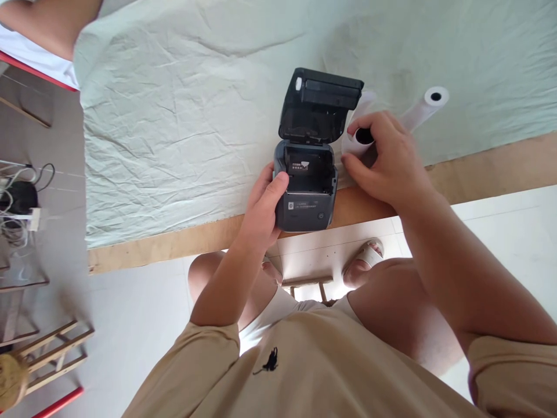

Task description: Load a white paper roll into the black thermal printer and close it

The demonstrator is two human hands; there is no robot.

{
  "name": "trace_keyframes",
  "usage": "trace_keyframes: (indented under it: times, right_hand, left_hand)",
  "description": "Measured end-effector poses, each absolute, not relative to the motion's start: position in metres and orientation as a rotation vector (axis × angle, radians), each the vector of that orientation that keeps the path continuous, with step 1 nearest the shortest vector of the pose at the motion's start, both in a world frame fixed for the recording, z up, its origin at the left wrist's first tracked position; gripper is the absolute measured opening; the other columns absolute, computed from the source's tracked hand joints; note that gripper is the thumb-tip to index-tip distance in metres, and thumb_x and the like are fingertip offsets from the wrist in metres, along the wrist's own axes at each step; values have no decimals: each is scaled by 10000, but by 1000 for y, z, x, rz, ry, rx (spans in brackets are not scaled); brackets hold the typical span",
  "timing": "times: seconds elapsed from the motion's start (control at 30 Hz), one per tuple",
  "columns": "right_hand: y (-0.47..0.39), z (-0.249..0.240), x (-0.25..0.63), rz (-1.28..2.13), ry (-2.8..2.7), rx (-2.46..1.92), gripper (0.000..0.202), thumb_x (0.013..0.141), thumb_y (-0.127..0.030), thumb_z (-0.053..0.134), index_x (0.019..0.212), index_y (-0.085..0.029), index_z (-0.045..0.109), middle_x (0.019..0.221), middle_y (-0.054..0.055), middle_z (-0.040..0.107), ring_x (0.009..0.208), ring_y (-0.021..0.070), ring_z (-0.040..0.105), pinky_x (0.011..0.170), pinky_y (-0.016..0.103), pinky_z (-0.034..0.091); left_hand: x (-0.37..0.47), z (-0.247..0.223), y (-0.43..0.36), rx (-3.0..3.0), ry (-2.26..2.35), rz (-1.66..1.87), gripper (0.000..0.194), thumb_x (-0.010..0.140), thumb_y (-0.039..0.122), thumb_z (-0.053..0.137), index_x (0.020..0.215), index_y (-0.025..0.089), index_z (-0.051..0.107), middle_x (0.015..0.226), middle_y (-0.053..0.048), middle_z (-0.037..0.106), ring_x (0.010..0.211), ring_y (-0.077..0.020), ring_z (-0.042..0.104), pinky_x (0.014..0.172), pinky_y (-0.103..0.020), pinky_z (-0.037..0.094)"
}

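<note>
A small black printer (307, 212) has its lid (319, 107) raised, and its inner compartment shows no roll. My left hand (263, 206) is closed round the printer's left side, thumb on the rim. To the right, my right hand (385, 154) grips a white paper roll (354, 145) with a dark core, fingers and thumb at its end. Another white paper roll (436, 96) lies on the cloth beyond that hand, its near part hidden behind the fingers.
A pale green cloth (183, 128) covers the table, with a bare wooden edge (165, 247) nearest me. Another person's arm (54, 23) is at the upper left. Tangled cables (15, 217) and a wooden stool (56, 354) stand off to the left.
</note>
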State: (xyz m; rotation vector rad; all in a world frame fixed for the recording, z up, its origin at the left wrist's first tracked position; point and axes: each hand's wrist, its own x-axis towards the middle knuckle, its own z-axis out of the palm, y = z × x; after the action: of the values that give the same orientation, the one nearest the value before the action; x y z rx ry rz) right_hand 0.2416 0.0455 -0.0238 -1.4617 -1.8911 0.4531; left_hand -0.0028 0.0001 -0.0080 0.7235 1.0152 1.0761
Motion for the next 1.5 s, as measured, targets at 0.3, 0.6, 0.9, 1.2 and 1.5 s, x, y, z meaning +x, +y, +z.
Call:
trace_keyframes:
  times: [0.3, 0.6, 0.9, 1.2, 1.5]
  right_hand:
    - [47, -29, 244, 437, -1847, -1450, 460, 835, -182, 745, 1283, -280, 710, 1227, 129, 765, 1030, 280, 711, 921, 454, 608]
    - [44, -27, 242, 465, -1823, -1453, 489, 882, -153, 736, 1348, -296, 698, 1290, 141, 747, 1102, 287, 716, 980, 464, 605]
    - [44, -33, 245, 319, -1912, -1386, 517, 907, -226, 711, 1415, -321, 700, 1230, 98, 768, 1038, 288, 738, 975, 500, 654]
    - [48, -39, 251, 369, -1953, -1286, 524, 956, -246, 681, 1469, -350, 689, 1242, 74, 740, 960, 253, 764, 900, 465, 675]
    - [21, 6, 213, 192, -1836, -1060, 250, 986, -310, 787, 1187, -307, 637, 1171, 62, 822, 1021, 275, 810, 812, 434, 622]
  left_hand:
    - [-2, -7, 0, 695, 1011, 1091, 466, 880, 623, 910, 1145, 263, 777, 1283, -45, 884, 1369, -359, 813, 1029, -429, 739]
    - [-3, -9, 0, 719, 1004, 1088, 461, 887, 619, 908, 1125, 252, 760, 1211, -68, 881, 1367, -374, 818, 1083, -462, 730]
    - [-4, -12, 2, 740, 977, 1104, 473, 897, 620, 902, 1157, 248, 771, 1246, -44, 888, 1325, -335, 835, 1047, -409, 729]
    - [-3, -10, 2, 726, 1005, 1108, 492, 873, 647, 923, 1128, 248, 787, 1204, -38, 893, 1329, -333, 833, 1018, -393, 733]
    - [-4, -11, 1, 765, 979, 1114, 544, 839, 664, 951, 1157, 259, 775, 1058, -29, 881, 1320, -329, 833, 963, -385, 736]
